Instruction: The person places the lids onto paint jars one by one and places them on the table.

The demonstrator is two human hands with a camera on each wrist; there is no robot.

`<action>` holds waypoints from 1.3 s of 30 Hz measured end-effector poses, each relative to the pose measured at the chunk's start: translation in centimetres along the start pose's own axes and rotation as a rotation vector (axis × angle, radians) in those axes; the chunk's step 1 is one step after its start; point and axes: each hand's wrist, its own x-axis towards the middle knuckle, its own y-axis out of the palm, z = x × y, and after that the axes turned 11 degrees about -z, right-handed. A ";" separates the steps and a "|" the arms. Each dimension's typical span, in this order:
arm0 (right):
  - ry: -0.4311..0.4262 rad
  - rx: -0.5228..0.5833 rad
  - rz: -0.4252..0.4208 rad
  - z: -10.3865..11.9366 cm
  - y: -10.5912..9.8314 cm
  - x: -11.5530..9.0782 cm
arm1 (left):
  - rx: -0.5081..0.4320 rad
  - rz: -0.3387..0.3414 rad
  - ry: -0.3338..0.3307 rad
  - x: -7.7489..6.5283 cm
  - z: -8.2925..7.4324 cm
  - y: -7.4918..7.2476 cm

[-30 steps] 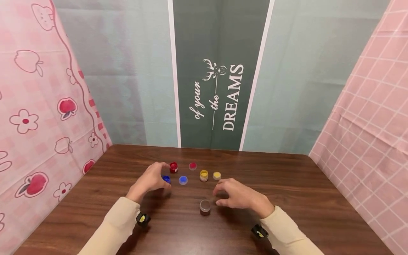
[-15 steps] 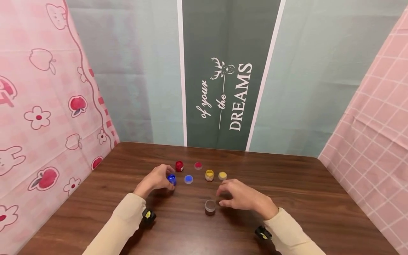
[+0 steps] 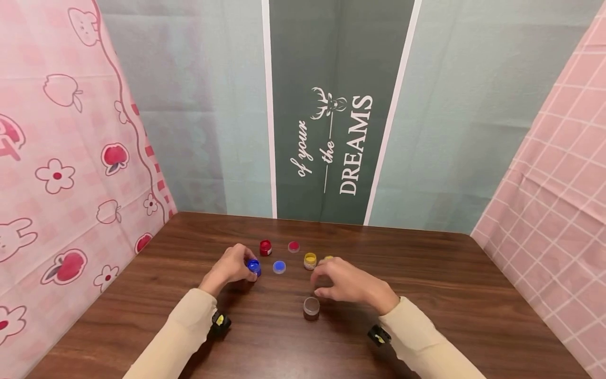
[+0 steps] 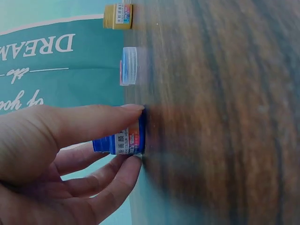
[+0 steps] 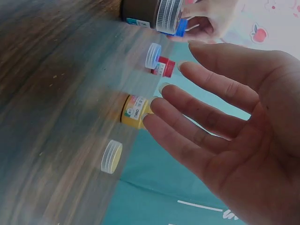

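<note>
My left hand (image 3: 231, 264) pinches a small open jar of blue paint (image 3: 254, 268) at the table's left side. In the left wrist view the thumb lies along one side of the labelled jar, with fingertips at its base on the other. My right hand (image 3: 352, 281) hovers with loosely bent fingers and holds nothing. Just below its fingertips in the head view stands a jar of dark brown paint (image 3: 311, 311) with its clear lid on. An open yellow paint jar (image 3: 310, 261) is beyond that hand, which partly covers the yellow lid (image 5: 111, 157) in the head view.
A blue lid (image 3: 279, 267) lies right of the blue jar. Farther back are an open red paint jar (image 3: 265, 248) and its red lid (image 3: 294, 247). The wooden table (image 3: 426, 263) ends at a green curtain, with pink cloths at both sides.
My left hand has closed its fingers around the blue paint jar. My right hand has shifted slightly left and away from me, now overlapping the yellow lid. The head view has shifted slightly.
</note>
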 end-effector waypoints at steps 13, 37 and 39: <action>-0.015 0.074 0.029 0.2 1.0 6.1 | 0.013 0.006 0.030 -0.1 -1.2 -1.0; 0.000 -0.111 0.194 0.2 4.9 11.6 | 0.006 0.037 0.017 -0.2 -1.5 -1.2; -0.002 -0.123 0.197 0.2 4.9 11.5 | 0.002 0.037 0.016 -0.3 -1.6 -1.1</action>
